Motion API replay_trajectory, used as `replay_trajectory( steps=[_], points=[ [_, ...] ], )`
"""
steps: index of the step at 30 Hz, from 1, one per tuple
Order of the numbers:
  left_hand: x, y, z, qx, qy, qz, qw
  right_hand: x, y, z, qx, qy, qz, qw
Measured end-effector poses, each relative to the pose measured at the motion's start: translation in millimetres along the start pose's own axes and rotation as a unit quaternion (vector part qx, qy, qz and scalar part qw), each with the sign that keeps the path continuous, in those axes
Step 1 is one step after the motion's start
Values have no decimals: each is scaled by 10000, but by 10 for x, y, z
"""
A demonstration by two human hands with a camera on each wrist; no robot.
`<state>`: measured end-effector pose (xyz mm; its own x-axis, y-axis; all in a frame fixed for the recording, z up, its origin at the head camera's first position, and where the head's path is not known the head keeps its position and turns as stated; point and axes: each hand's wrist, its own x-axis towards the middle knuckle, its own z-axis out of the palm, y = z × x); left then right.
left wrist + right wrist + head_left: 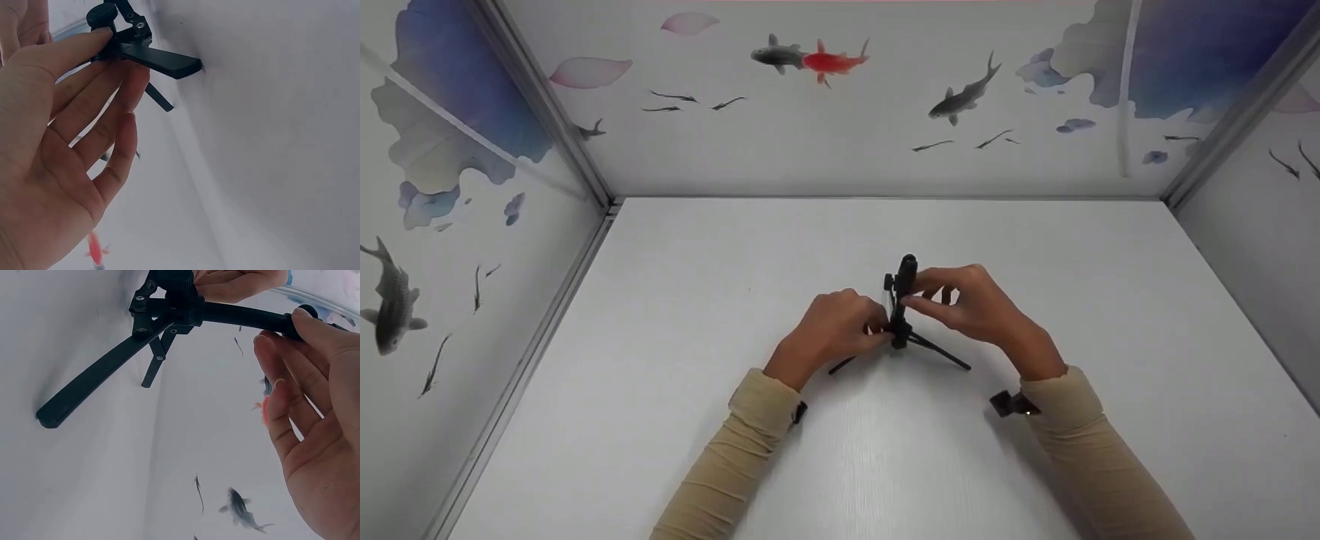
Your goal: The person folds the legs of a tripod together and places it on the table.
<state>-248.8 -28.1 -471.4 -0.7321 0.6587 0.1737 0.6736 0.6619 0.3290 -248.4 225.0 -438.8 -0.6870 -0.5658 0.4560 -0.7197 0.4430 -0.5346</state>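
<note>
Head view: A black tripod is found near the middle of the white table, its legs spread at the base and its post raised between the two hands. The post is grasped near its upper part by the right hand, between thumb and fingers. The base is gripped from the opposite side by the left hand, by which one leg is partly covered. Both forearms are covered by tan sleeves, and a dark device is noted at the right cuff. The table is bordered by pale walls decorated with fish and petals.

Left wrist view: The tripod's base is held between the left thumb and fingers. The thumb is placed against a round knob; the fingertips are set beneath a flat leg. Part of the right hand is seen at the upper left corner.

Right wrist view: The post is pinched near its far end by the right thumb and forefinger, while the remaining fingers are loosely bent below. Riveted braces are seen at the leg joints. The left hand is partly hidden behind the base.
</note>
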Motion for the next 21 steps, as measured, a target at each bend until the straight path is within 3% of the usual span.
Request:
replay_trajectory(
  steps=[21],
  points=[
    [-3,7,1,119,356,239,9990,4,-16,-3,-65,-36,42,10000]
  ],
)
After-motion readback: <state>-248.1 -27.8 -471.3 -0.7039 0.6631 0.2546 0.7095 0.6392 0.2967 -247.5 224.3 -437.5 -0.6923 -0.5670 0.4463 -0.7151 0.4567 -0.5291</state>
